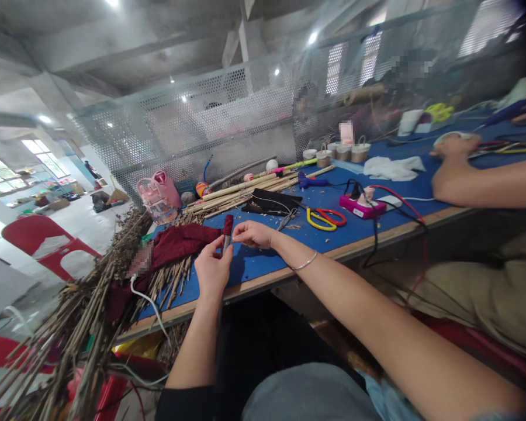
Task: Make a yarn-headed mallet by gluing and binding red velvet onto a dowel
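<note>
Upright between the thumb and fingers of my left hand (213,270) is a short grey rod with a dark red wrapped top (228,225). Just to its right, my right hand (255,235) has its fingertips pinched together close to the rod. Whatever those fingertips hold, if anything, is too small to make out. A dark red cloth (182,244) lies on the table left of my left hand. Scissors with yellow and red handles (322,220) rest beyond my right hand, near a black cloth piece (272,202).
Bundles of dry stalks (81,327) lean over the table's left end. Wooden sticks (241,187) lie along the back. A purple power strip (363,207) with cables sits to the right, near a co-worker's arm (486,182). A blue glue gun (312,182) lies behind.
</note>
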`<state>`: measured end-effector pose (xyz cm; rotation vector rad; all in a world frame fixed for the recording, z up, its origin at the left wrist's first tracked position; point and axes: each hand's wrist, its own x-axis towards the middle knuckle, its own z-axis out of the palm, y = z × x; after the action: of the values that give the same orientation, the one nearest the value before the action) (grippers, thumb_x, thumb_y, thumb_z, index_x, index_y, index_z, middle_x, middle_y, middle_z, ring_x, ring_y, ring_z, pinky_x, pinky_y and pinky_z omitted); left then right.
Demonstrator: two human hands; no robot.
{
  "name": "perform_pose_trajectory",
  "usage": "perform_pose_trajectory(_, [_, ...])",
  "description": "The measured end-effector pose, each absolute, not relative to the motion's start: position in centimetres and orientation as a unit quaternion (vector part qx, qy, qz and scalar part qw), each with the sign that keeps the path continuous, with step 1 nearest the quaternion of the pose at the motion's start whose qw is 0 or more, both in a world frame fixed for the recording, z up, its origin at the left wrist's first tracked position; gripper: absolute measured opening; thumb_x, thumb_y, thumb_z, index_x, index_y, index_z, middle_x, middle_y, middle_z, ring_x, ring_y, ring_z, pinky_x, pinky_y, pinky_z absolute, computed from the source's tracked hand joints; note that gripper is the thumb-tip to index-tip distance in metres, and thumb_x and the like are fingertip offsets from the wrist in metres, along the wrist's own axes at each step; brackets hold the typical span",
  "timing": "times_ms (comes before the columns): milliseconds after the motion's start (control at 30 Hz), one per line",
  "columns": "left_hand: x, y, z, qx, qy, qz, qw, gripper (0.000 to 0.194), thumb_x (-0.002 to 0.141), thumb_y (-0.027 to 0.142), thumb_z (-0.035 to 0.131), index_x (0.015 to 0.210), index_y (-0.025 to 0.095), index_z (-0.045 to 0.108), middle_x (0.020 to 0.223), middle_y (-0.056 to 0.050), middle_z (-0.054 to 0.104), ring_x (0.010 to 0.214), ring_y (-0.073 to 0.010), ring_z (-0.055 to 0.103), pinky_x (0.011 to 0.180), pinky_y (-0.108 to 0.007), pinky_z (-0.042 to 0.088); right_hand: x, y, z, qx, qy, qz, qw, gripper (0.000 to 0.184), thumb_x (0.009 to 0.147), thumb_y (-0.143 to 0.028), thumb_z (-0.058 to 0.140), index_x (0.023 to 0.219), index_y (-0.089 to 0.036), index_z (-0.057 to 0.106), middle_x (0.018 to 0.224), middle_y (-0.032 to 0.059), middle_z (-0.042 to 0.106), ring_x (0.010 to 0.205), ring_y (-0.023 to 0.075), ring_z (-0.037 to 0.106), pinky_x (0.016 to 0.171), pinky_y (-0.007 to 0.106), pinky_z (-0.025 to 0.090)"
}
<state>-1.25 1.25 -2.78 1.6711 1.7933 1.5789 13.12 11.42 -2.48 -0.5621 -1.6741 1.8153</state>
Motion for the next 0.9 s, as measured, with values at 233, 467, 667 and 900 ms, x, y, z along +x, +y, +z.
perform_pose_trajectory(233, [-1.1,1.0,-2.6,0.535,0.591,0.572,0.193,0.041,0.068,0.037,0.07,0.103,0.017,0.066,0.086,-0.005,0.071,0.054,-0.0099,0.058,0.054,-0.022,0.045,13.0,11.4,-2.5,-0.214,-0.622,0.695,0.292,0.024,0.066,-0.028,0.071,0.071,-0.015,0.052,0.037,-0.0121,0.034,0.03,0.0027,0.02,0.029,0.015,0.013])
perform_pose_trajectory(467, [-1.3,1.7,-2.5,0.51,0.534,0.562,0.373,0.055,0.072,0.048,0.064,0.112,0.014,0.049,0.087,-0.01,0.071,0.055,-0.0143,0.065,0.052,-0.027,0.052,13.0,11.3,-2.6,-0.179,-0.622,0.703,0.294,0.037,0.069,-0.036,0.071,0.095,-0.015,0.054,0.038,-0.0135,0.035,0.03,0.0031,0.018,0.029,0.016,0.012])
perform_pose_trajectory(667, [-0.4,0.3,-2.5,0.509,0.555,0.554,0.355,0.053,0.068,0.041,0.072,0.112,0.019,0.053,0.088,-0.007,0.07,0.065,-0.0157,0.066,0.058,-0.026,0.05,12.8,11.3,-2.7,-0.164,-0.633,0.69,0.31,0.032,0.068,-0.037,0.073,0.079,-0.012,0.054,0.039,-0.0121,0.034,0.03,0.002,0.02,0.029,0.017,0.012])
perform_pose_trajectory(900, [-0.5,0.2,-2.4,0.506,0.564,0.556,0.34,0.043,0.071,0.033,0.07,0.11,0.018,0.059,0.076,-0.003,0.068,0.052,-0.0116,0.061,0.053,-0.023,0.048,12.8,11.0,-2.4,-0.157,-0.636,0.684,0.32,0.034,0.07,-0.036,0.072,0.089,-0.013,0.055,0.039,-0.0131,0.033,0.031,0.003,0.019,0.03,0.017,0.012])
